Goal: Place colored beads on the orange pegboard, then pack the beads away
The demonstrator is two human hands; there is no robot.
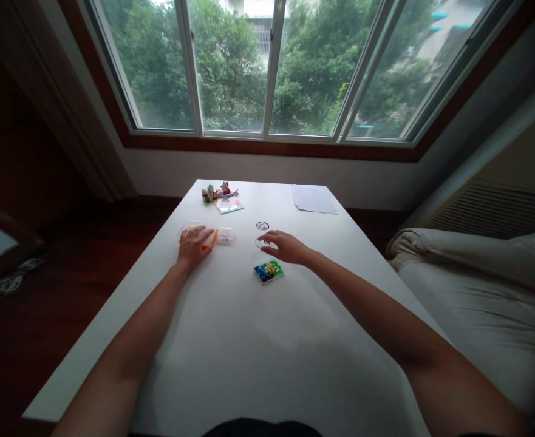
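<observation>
My left hand point(194, 247) lies over a clear plastic box with orange edging point(213, 238), its fingers curved onto it and covering much of it. A clear piece point(227, 235) extends to the right of that hand. Thumb and fingers apart, my right hand point(287, 248) is over a small round clear piece point(258, 243); whether it touches the piece I cannot tell. Just behind is a round disc with a dark rim point(262, 226). Nearer to me sits a small white tray point(264, 283) of blue, yellow and green small pieces, too small to make out singly.
Small colourful toy figures point(209, 194) stand at the table's back left, beside a shiny flat packet point(229, 205). White paper sheets point(313, 199) lie at the back right. The white table point(267, 352) ends before the window wall. A light-covered bed or couch point(477, 291) is to the right.
</observation>
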